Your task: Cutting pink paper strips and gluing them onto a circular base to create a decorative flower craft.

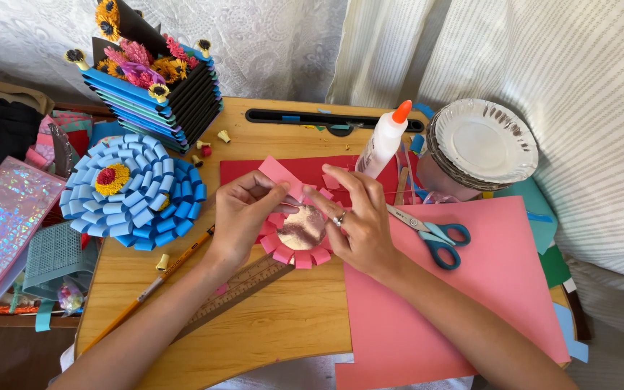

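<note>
Wooden table [269, 325] before white curtains, crowded with craft stuff. Far left, a shiny holographic sheet [1, 224] and a grey mesh basket [55, 253]. Next, a blue paper-loop flower [133, 189] with a yellow and red centre, below a stacked paper box [164, 101] topped with small flowers. Pencil [160, 278] and wooden ruler [236, 292] lying slantwise near the left forearm. Left hand [243, 217] pinching a pink paper strip [283, 177]; right hand [359, 217], ring on one finger, fingertips pressed to the same strip above a silver disc ringed with pink loops [299, 232]. Glue bottle [384, 141], scissors [431, 235] on pink sheet [464, 303], paper plates [482, 144] at right.
</note>
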